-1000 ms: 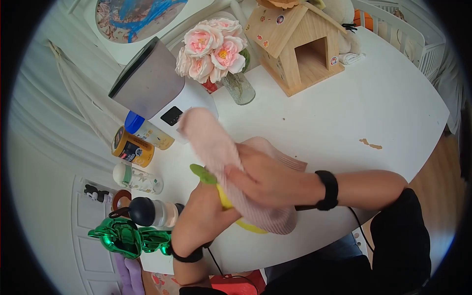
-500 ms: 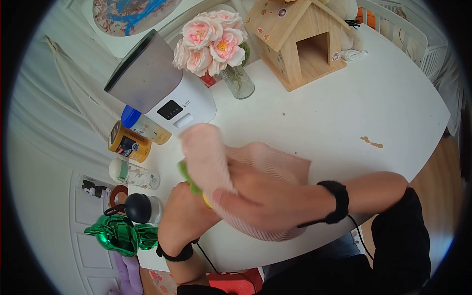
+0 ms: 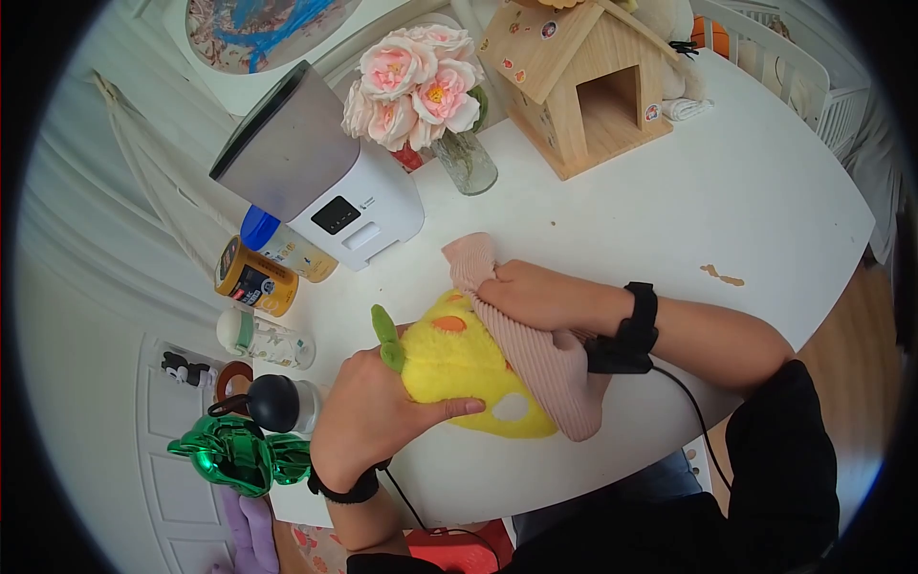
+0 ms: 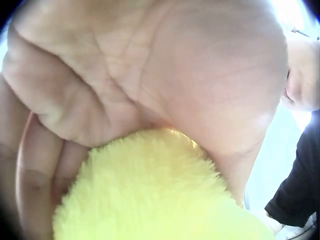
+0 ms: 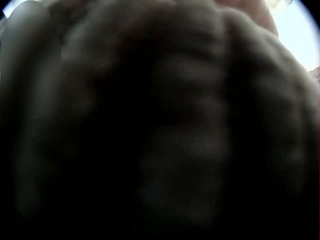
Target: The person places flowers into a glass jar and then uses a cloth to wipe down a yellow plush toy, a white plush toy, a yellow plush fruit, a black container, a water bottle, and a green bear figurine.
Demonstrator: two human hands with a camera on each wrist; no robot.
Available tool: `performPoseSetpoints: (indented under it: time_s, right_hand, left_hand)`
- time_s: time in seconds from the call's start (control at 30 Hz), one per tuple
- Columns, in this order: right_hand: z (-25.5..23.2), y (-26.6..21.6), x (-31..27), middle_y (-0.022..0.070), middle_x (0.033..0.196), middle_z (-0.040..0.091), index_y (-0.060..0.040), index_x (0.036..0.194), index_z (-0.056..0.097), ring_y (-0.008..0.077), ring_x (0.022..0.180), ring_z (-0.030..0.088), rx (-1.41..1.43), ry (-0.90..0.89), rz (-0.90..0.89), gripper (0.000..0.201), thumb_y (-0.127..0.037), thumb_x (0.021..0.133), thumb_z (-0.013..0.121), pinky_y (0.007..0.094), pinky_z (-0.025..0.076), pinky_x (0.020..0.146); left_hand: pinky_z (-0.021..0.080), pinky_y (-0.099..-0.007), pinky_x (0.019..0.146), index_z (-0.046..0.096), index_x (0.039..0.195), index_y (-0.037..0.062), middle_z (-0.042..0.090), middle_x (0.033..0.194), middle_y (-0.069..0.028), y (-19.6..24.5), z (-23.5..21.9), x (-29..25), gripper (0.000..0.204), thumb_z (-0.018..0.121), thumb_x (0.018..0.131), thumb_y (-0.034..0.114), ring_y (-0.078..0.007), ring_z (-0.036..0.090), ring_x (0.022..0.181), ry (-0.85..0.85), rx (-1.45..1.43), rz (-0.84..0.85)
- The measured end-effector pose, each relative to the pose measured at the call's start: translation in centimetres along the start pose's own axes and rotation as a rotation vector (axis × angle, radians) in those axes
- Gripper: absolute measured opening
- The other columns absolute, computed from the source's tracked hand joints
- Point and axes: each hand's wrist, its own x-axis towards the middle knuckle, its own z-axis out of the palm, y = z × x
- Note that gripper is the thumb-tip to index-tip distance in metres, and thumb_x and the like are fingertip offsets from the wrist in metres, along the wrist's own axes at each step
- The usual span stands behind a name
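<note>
A yellow plush toy (image 3: 459, 368) with a green leaf-shaped tab (image 3: 384, 330), an orange patch and a white patch lies tilted over the table. My left hand (image 3: 368, 407) grips its left end, the thumb lying across the front. In the left wrist view the toy's yellow fur (image 4: 150, 190) fills the curve under the palm. My right hand (image 3: 545, 295) holds a bunched pink ribbed cloth (image 3: 540, 368), which drapes over the toy's right side and hides part of it. The right wrist view is mostly dark, blurred folds.
On the white table (image 3: 688, 249) stand a grey and white dispenser (image 3: 359, 210), a glass vase (image 3: 466, 167) of pink flowers and a wooden house (image 3: 583, 96). Along the left are tins, a clear bottle (image 3: 277, 342), a black-topped bottle (image 3: 273, 404) and a shiny green figure (image 3: 225, 454).
The right hand has drawn the pink cloth back to the right, off the toy's left part. Its yellow front, largely covered before, now shows. The left hand keeps its hold.
</note>
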Motion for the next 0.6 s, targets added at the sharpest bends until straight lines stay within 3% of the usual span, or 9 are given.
performPoseSetpoints:
  time_s: [0.03, 0.1, 0.13, 0.2, 0.23, 0.3, 0.43, 0.53, 0.6]
  right_hand:
    - [0.8, 0.2, -0.1, 0.0337, 0.117, 0.058, 0.0084, 0.116, 0.058, 0.0424, 0.110, 0.059, -0.001, 0.000, 0.001, 0.037, -0.021, 0.098, 0.045, 0.0423, 0.047, 0.094]
    - [2.9, -1.2, -0.8, 0.0345, 0.101, 0.063, 0.0113, 0.098, 0.062, 0.0456, 0.097, 0.063, 0.265, 0.328, -0.129, 0.037, -0.020, 0.098, 0.042, 0.0459, 0.050, 0.090]
    - [2.9, -2.4, -1.3, 0.0345, 0.101, 0.063, 0.0113, 0.098, 0.062, 0.0456, 0.097, 0.063, 0.267, 0.323, -0.127, 0.037, -0.020, 0.098, 0.042, 0.0459, 0.050, 0.090]
    - [2.6, -5.1, -2.6, 0.0342, 0.110, 0.061, 0.0117, 0.107, 0.059, 0.0452, 0.104, 0.061, 0.349, 0.345, -0.376, 0.036, -0.019, 0.098, 0.044, 0.0474, 0.047, 0.095]
    - [3.3, -6.0, -2.6, 0.0342, 0.110, 0.061, 0.0117, 0.107, 0.059, 0.0452, 0.104, 0.061, 0.351, 0.341, -0.374, 0.036, -0.019, 0.098, 0.044, 0.0474, 0.047, 0.095]
    - [4.5, -7.3, -2.4, 0.0336, 0.119, 0.058, 0.0127, 0.117, 0.054, 0.0458, 0.109, 0.058, 0.189, 0.674, -0.698, 0.038, -0.018, 0.096, 0.047, 0.0505, 0.046, 0.097]
    - [3.5, -5.9, -2.8, 0.0336, 0.126, 0.054, 0.0136, 0.124, 0.050, 0.0464, 0.111, 0.058, 0.052, 0.554, -0.657, 0.042, -0.017, 0.096, 0.047, 0.0524, 0.045, 0.098]
    - [1.9, -4.6, -2.5, 0.0329, 0.125, 0.055, 0.0111, 0.123, 0.054, 0.0443, 0.110, 0.059, 0.120, 0.333, -0.463, 0.040, -0.018, 0.096, 0.049, 0.0488, 0.046, 0.098]
    - [1.7, -2.6, -1.9, 0.0319, 0.113, 0.060, 0.0066, 0.115, 0.061, 0.0442, 0.105, 0.060, 0.269, 0.251, -0.165, 0.034, -0.019, 0.096, 0.049, 0.0476, 0.048, 0.094]
  left_hand:
    - [0.057, -0.0378, 0.075, 0.061, 0.123, 0.0014, 0.073, 0.091, -0.0177, 0.0, 0.1, 0.0, 0.077, 0.091, 0.066, 0.043, -0.0353, 0.072, 0.086, 0.001, -0.001, 0.001]
    - [0.056, -0.0387, 0.073, 0.064, 0.116, 0.0011, 0.073, 0.088, -0.0159, 0.0, 0.4, -0.2, 0.065, 0.090, 0.068, 0.036, -0.0376, 0.071, 0.083, 0.058, 0.018, 0.052]
    - [0.056, -0.0387, 0.073, 0.064, 0.116, 0.0011, 0.073, 0.088, -0.0159, -0.3, 0.5, -0.2, 0.065, 0.090, 0.068, 0.036, -0.0376, 0.071, 0.083, 0.056, 0.015, 0.048]
    - [0.055, -0.0397, 0.071, 0.066, 0.107, 0.0007, 0.072, 0.088, -0.0150, -1.2, 0.7, 0.0, 0.050, 0.087, 0.069, 0.027, -0.0402, 0.069, 0.081, 0.037, 0.171, 0.058]
    - [0.055, -0.0397, 0.071, 0.066, 0.107, 0.0007, 0.072, 0.088, -0.0150, -1.8, 1.1, 0.1, 0.050, 0.087, 0.069, 0.027, -0.0402, 0.069, 0.081, 0.035, 0.168, 0.055]
    - [0.053, -0.0448, 0.064, 0.070, 0.085, 0.0026, 0.068, 0.075, -0.0172, -2.7, 1.7, 0.3, 0.045, 0.087, 0.067, 0.039, -0.0393, 0.066, 0.070, 0.213, 0.179, 0.254]
    - [0.054, -0.0442, 0.065, 0.070, 0.087, 0.0022, 0.069, 0.077, -0.0176, -2.6, 0.6, 0.0, 0.043, 0.086, 0.068, 0.037, -0.0389, 0.067, 0.072, 0.124, 0.140, 0.224]
    - [0.055, -0.0432, 0.068, 0.070, 0.098, 0.0017, 0.070, 0.081, -0.0182, -1.9, -0.2, -0.2, 0.051, 0.086, 0.070, 0.040, -0.0388, 0.068, 0.076, 0.009, 0.039, 0.103]
    - [0.055, -0.0425, 0.070, 0.066, 0.112, 0.0024, 0.071, 0.084, -0.0185, -1.2, -0.5, -0.3, 0.063, 0.087, 0.070, 0.045, -0.0389, 0.069, 0.080, 0.006, -0.014, 0.070]
